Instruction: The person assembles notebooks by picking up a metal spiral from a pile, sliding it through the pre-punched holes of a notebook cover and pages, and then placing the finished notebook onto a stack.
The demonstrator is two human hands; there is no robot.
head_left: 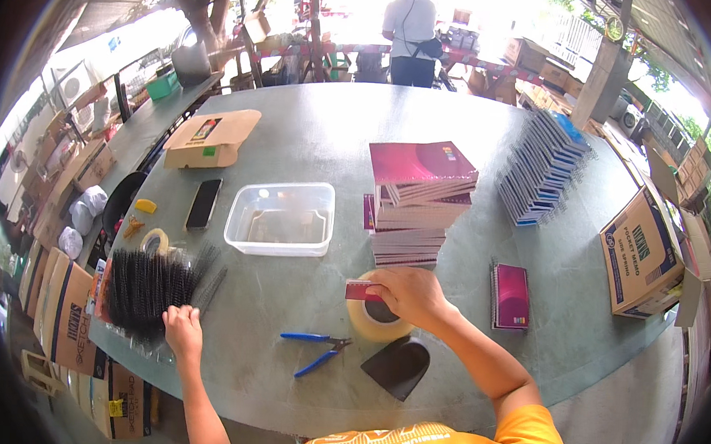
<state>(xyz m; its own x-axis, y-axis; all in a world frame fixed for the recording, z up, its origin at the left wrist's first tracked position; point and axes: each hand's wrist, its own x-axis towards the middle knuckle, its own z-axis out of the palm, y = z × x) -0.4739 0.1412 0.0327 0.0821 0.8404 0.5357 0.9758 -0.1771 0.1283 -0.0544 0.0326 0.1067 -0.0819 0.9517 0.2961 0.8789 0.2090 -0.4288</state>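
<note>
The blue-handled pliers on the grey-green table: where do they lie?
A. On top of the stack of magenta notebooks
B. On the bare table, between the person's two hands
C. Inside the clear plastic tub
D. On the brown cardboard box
B: the blue-handled pliers lie flat on the grey-green table, between the left hand and the right hand, touched by neither.

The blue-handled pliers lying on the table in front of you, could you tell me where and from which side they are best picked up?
Grip the blue-handled pliers by the two handles, probably from above. They lie flat on the table, handles spread toward the left, metal nose pointing right toward the tape roll. The left hand is on their handle side; the right hand rests on the tape.
</note>
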